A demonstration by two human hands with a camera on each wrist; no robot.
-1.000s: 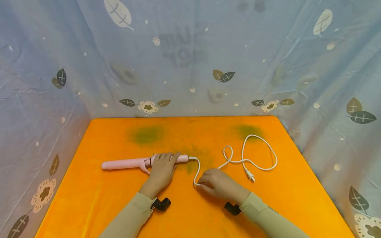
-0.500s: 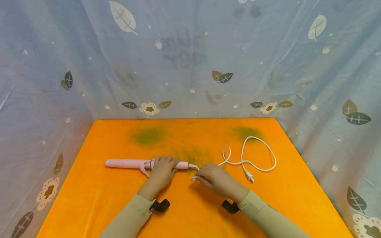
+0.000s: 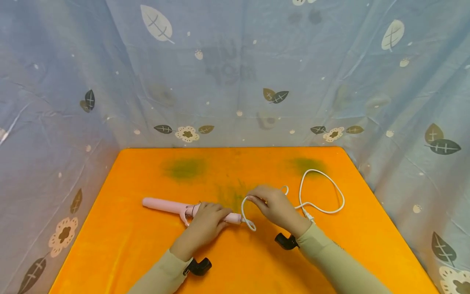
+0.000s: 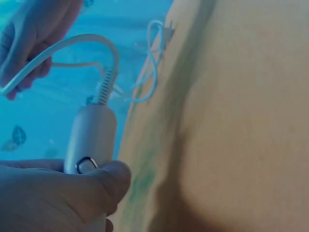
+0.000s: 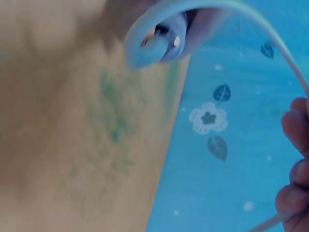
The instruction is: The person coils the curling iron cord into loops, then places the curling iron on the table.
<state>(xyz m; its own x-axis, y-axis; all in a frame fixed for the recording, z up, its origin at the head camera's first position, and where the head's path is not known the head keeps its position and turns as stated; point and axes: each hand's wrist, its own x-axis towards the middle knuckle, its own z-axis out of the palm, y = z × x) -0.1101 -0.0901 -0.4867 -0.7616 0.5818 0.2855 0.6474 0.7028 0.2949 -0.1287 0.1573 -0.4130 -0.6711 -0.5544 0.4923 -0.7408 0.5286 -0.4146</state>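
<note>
A pink curling iron (image 3: 165, 205) slants over the orange table, its barrel pointing to the far left. My left hand (image 3: 205, 224) grips its handle. In the left wrist view the thumb lies along the handle (image 4: 91, 133), beside a ringed button. A white power cord (image 3: 243, 206) leaves the handle end and bends in a small loop. Raised to the right of it, my right hand (image 3: 277, 208) pinches the cord between thumb and fingers. In the right wrist view the cord (image 5: 260, 19) arches up to the fingertips, and a lower stretch also passes by the fingers (image 5: 292, 193).
The cord's far part lies in a wide loop on the right of the orange table (image 3: 176, 249), with its plug (image 3: 308, 215) partly behind the right forearm. A leaf-patterned blue-grey curtain (image 3: 235, 73) hangs around the table's back and sides.
My right hand has lifted the cord up and away from me, turning its bend into a raised loop. The curling iron has shifted right and turned, its handle end now nearer me.
</note>
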